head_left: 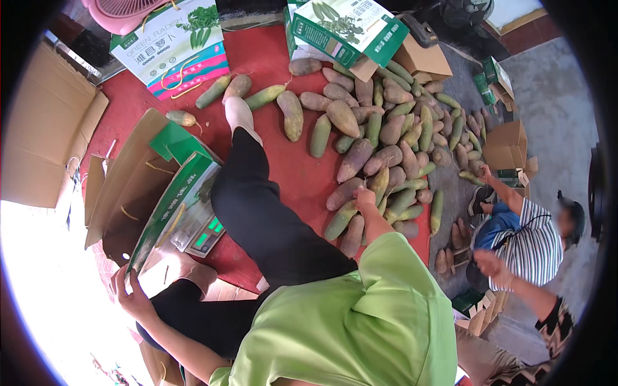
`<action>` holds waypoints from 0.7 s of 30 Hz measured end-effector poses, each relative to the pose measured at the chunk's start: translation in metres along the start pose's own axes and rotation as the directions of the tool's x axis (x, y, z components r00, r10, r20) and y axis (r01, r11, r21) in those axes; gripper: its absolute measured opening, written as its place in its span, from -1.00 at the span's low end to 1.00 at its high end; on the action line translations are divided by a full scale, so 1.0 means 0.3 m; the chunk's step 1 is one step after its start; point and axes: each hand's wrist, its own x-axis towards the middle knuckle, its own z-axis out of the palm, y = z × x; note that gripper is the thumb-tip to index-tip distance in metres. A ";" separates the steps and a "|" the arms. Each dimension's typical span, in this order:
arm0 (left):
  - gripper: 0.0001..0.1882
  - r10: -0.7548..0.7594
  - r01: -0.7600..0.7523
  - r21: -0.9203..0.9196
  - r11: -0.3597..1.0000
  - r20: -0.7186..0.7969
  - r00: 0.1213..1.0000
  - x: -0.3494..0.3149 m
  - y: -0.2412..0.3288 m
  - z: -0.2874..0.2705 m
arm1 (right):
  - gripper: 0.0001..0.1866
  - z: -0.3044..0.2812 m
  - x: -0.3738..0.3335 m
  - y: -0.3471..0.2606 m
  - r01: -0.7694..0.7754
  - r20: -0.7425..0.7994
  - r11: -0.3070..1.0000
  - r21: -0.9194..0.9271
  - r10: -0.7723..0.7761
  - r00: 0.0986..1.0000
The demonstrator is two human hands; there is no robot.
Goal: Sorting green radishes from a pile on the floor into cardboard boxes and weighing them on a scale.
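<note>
At lower left, my left hand point(133, 297) pinches the edge of an open green-and-white carton point(182, 204) between thumb and fingers. The carton leans tilted on a digital scale with a lit green display point(209, 237). My right hand point(364, 197) reaches forward into a large pile of green and purplish radishes point(386, 156) on the red mat. It is among a purplish radish point(344, 193) and a yellowish-green radish point(380, 183). Its fingers are partly hidden, so I cannot tell whether they grip one.
Printed carry cartons point(177, 48) stand at the far left near a pink fan point(122, 13). Other boxes point(351, 29) stand behind the pile. On the right, a person in a striped shirt point(528, 243) reaches toward the radishes; another person's hand point(494, 267) shows nearer. Brown cardboard point(45, 128) stands left.
</note>
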 end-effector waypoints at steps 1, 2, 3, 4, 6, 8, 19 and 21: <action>-0.86 -0.001 0.001 0.000 1.000 -0.008 1.000 0.001 0.003 0.000 | -0.61 0.000 -0.013 -0.009 0.008 0.003 1.000 0.002 -0.008 1.000; -0.87 -0.025 0.026 -0.035 0.999 0.013 1.000 -0.005 0.009 -0.011 | -0.57 0.003 -0.040 -0.035 -0.030 0.051 0.999 0.040 0.028 0.998; -0.87 -0.047 0.049 -0.067 0.997 0.036 0.998 -0.008 0.016 -0.020 | -0.53 0.011 -0.066 -0.062 -0.074 0.102 0.994 0.076 0.066 0.993; -0.88 -0.078 0.081 -0.074 0.994 0.044 0.996 -0.011 0.027 -0.024 | -0.53 0.020 -0.087 -0.090 -0.032 0.105 0.991 0.131 0.018 0.994; -0.88 -0.107 0.109 -0.052 0.993 0.041 0.993 -0.009 0.049 -0.038 | -0.54 0.032 -0.099 -0.116 0.013 0.134 0.990 0.143 -0.033 0.990; -0.86 -0.124 0.126 -0.050 0.991 0.052 0.991 -0.003 0.070 -0.039 | -0.57 0.060 -0.126 -0.163 0.056 0.129 0.989 0.138 -0.074 0.989; -0.86 -0.177 0.180 -0.088 0.980 0.046 0.983 0.013 0.112 -0.062 | -0.54 0.083 -0.491 -0.632 0.471 0.135 0.872 0.130 -0.487 0.863; -0.86 -0.151 0.154 -0.079 0.985 0.046 0.987 0.018 0.107 -0.065 | -0.57 0.053 -0.603 -0.753 0.587 0.192 0.781 0.213 -0.623 0.759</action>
